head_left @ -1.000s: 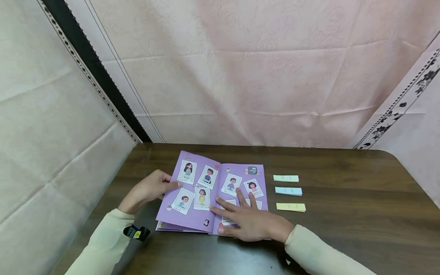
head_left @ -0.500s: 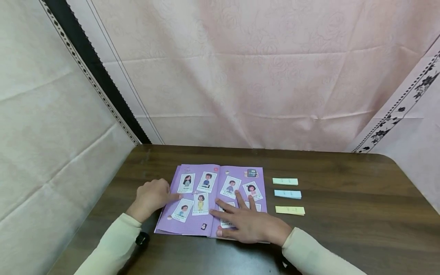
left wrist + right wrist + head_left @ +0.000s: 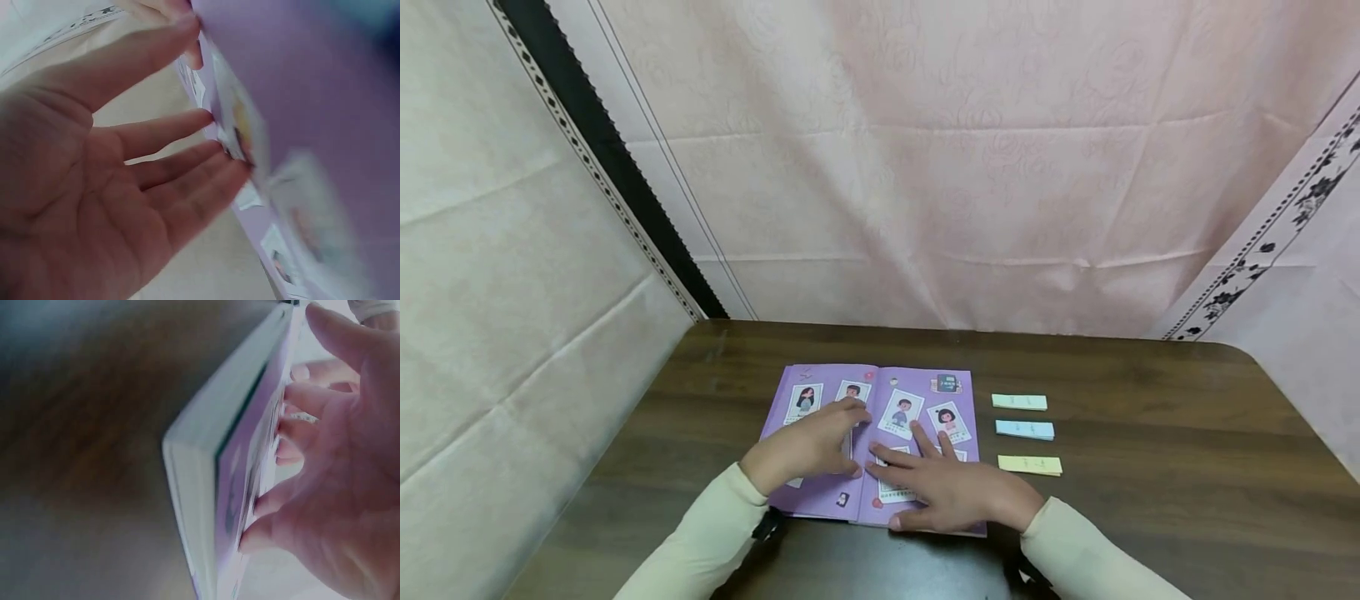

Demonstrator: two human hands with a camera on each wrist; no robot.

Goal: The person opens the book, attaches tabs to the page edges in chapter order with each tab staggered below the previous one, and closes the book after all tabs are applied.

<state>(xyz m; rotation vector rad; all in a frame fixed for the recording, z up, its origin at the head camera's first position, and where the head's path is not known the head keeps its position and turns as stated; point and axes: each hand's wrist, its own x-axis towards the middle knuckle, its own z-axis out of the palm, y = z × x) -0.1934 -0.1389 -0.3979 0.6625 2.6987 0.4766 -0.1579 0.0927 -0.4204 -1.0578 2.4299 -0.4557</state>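
A purple book (image 3: 820, 500) lies spread on the table, its two facing pages printed with white-framed cartoon portraits. My left hand (image 3: 808, 442) is over the left page near the spine; in the left wrist view its fingertips (image 3: 234, 165) touch the page and the palm stays raised. Across the lower right page rests my right hand (image 3: 951, 492), fingers spread and fingertips pressing the paper. The right wrist view shows the thick block of pages (image 3: 194, 506) at the book's edge beside that hand. Some portraits are hidden beneath both hands.
Right of the book lie three small stacks of paper strips: green (image 3: 1018, 402), blue (image 3: 1025, 430) and yellow (image 3: 1030, 465). The brown wooden table (image 3: 1150, 433) meets a pale cloth backdrop (image 3: 925, 208) at its far edge.
The left page was lifted at its outer edge and now lies flat. My left hand has moved from that edge rightward to the spine. My right hand has stayed nearly in place.
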